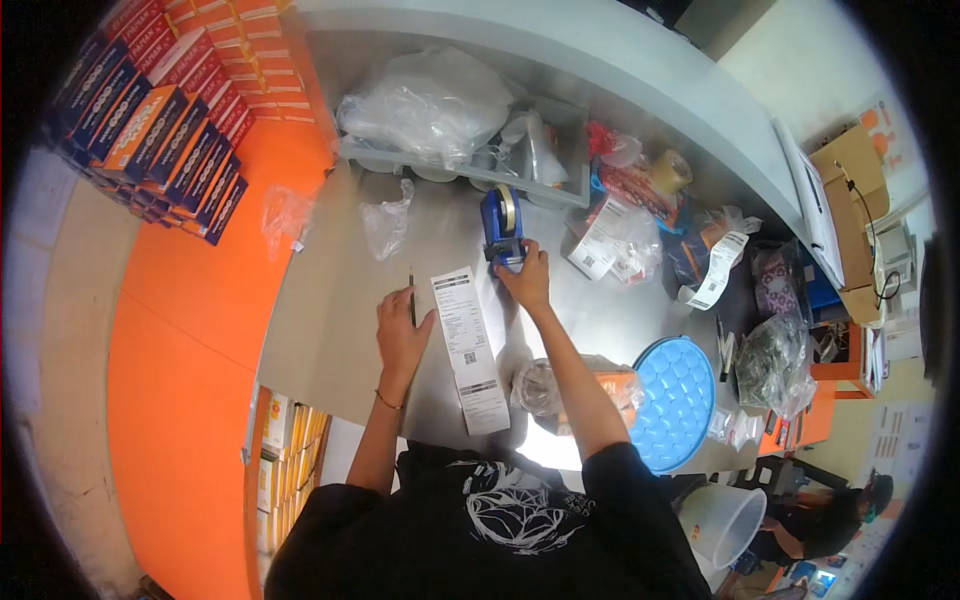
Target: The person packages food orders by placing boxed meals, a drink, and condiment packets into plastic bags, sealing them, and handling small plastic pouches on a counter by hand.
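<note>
My right hand (527, 280) is at the front end of a blue tape dispenser (493, 222), with its fingers closed on it. The dispenser carries a roll of tape and stands on the metal table. My left hand (401, 335) rests on the table with a thin dark pen (412, 300) held along its fingers. Between my hands a long printed receipt (468, 350) lies flat. Beneath my right forearm is a plastic-wrapped package (540, 387) with an orange part, partly hidden by the arm.
A grey tray (375, 158) with plastic bags stands at the back. Right of it lie labelled packages (595, 250) and a tape roll (670, 171). A round blue item (676, 405) is at right. Boxes (165, 130) are stacked at left. Another person (815, 525) is at lower right.
</note>
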`<action>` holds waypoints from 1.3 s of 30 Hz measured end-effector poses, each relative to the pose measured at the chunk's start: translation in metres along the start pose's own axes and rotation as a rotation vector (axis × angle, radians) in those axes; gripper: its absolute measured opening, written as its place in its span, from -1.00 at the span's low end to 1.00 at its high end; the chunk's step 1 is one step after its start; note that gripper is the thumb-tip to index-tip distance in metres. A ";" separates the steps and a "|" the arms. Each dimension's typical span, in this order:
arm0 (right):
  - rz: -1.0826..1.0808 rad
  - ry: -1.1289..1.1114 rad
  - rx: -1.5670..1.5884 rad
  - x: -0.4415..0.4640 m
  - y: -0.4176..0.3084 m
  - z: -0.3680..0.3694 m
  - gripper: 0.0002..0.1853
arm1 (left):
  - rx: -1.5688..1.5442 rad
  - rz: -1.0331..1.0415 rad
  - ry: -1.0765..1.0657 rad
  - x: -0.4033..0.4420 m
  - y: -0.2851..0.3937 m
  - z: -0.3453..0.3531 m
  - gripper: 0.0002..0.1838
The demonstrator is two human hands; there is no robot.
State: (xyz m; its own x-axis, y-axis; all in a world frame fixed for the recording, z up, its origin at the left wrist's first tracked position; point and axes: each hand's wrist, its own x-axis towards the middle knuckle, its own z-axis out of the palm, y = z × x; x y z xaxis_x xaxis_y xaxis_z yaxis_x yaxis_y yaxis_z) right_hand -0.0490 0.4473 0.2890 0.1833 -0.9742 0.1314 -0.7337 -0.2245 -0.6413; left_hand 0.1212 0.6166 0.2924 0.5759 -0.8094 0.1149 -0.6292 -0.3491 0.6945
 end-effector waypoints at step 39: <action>0.923 -0.021 1.250 -0.202 -0.069 -0.025 -0.91 | -0.455 0.226 -0.387 0.072 0.034 0.106 -0.67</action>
State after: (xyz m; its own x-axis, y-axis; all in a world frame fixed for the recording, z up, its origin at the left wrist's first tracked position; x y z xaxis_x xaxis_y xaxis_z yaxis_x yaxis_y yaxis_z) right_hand -0.0515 0.6585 0.3254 0.0082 -0.7569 -0.6534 0.3976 0.6020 -0.6924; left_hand 0.0858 0.4961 0.2492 0.1711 -0.9813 0.0885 -0.3797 0.0172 0.9249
